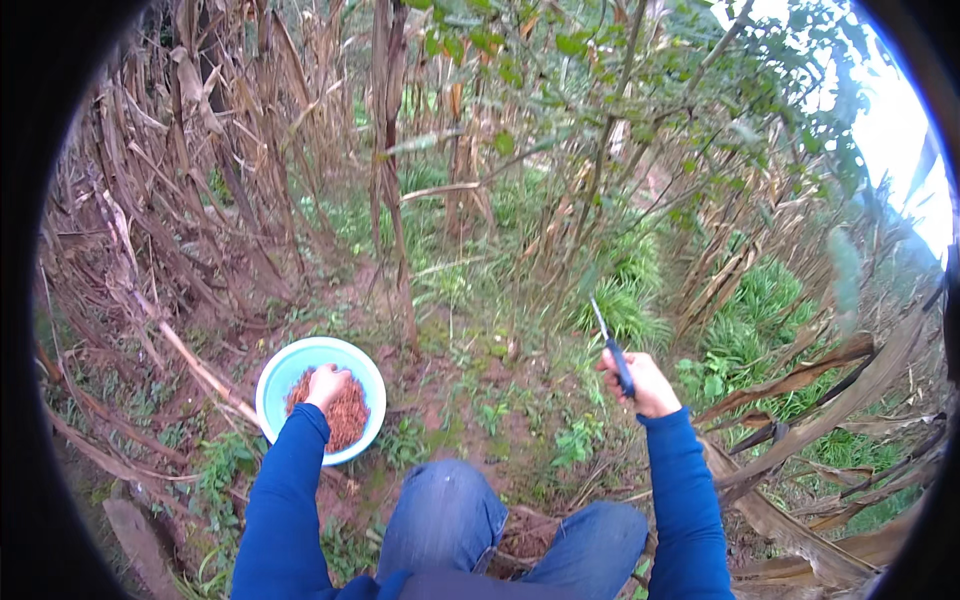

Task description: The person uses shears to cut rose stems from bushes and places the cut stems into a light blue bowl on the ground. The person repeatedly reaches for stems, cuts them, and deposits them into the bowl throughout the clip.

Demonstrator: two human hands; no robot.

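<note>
A light blue plastic basin [373, 375] stands on the ground at the left, holding a heap of reddish-brown, grainy or shredded material [348, 421]. My left hand [328, 385] is down in the basin, touching the heap; its fingertips are partly hidden, so whether it grips any of the material cannot be told. On the right, my right hand [646, 384] is closed around the dark handle of a small knife-like tool [619, 363]. Its narrow metal blade points up and away from me, above the grass, clear of the basin.
Dry maize stalks [247, 165] crowd the left and back. A leafy shrub [607, 127] rises ahead on the right, its branches reaching overhead. Bent dry leaves [817, 427] spread beside my right arm. Low weeds [574, 442] and reddish soil lie before my knees.
</note>
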